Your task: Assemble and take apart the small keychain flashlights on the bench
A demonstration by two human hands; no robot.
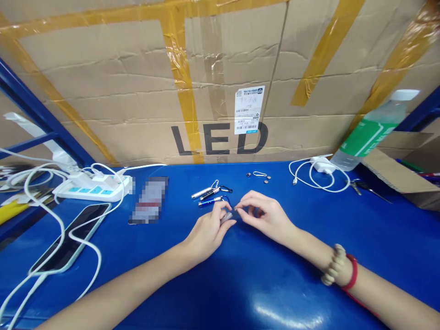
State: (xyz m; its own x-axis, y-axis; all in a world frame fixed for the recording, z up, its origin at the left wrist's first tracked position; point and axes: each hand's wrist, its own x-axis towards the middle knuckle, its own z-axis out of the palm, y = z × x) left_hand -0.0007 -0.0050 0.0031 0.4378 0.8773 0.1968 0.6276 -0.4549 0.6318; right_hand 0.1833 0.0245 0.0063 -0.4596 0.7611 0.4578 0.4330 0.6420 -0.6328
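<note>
- Silver-grey metal tube (226, 217), short and tilted, is gripped in the left hand (208, 233), clamped between thumb and curled forefinger just above the blue tabletop (268, 279).
- Thumb and forefinger tips of the right hand (266, 215) are pressed together just beside the tube's end; whether a tiny piece is pinched there cannot be told.
- A beaded bracelet (334, 265) and a red cord (351, 273) are worn on the right wrist.
- Just beyond the left hand, three keychain penlights are laid side by side: silver (202, 192), black (210, 195) and blue (209, 202), each fitted with a clip.
- Beyond the right hand, a silver carabiner clip (259, 174), two button cells (266, 182) and a small dark piece (249, 174) are scattered.
- At the left, a white power strip (92, 190) is crowded with cables, and one is plugged into a smartphone (72, 238); a pixelated flat object (149, 201) is seen nearer the penlights.
- At the right, a green-labelled bottle (373, 133) is placed near a white charger (322, 165).
- Behind everything, a taped cardboard carton (137, 91) is printed "LED".
</note>
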